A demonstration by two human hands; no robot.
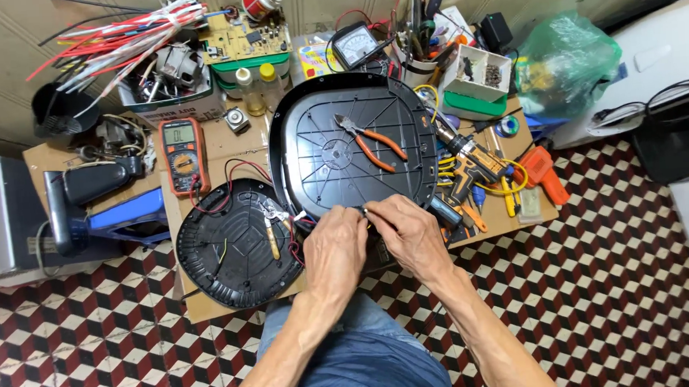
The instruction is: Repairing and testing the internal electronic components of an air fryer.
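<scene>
At the near edge of the cluttered cardboard-topped desk (219,149), the person's left hand (335,248) and right hand (412,233) meet fingertip to fingertip over something small and pale at the near rim of the large black ribbed plastic appliance base (350,147). Each hand appears pinched on it, though what the fingers clasp is too small to tell; it may be a wire end. Judging from this, the work would go best with both wrists braced against the desk edge and the thin red and black wires (292,246) kept slack rather than tugged.

Orange-handled pliers (373,142) lie on the base. A round black plastic cover (235,248) sits at the near left corner, an orange digital multimeter (184,154) behind it, a cordless drill (471,165) along the right edge. The floor (619,282) is tiled in a red, white and black cube pattern.
</scene>
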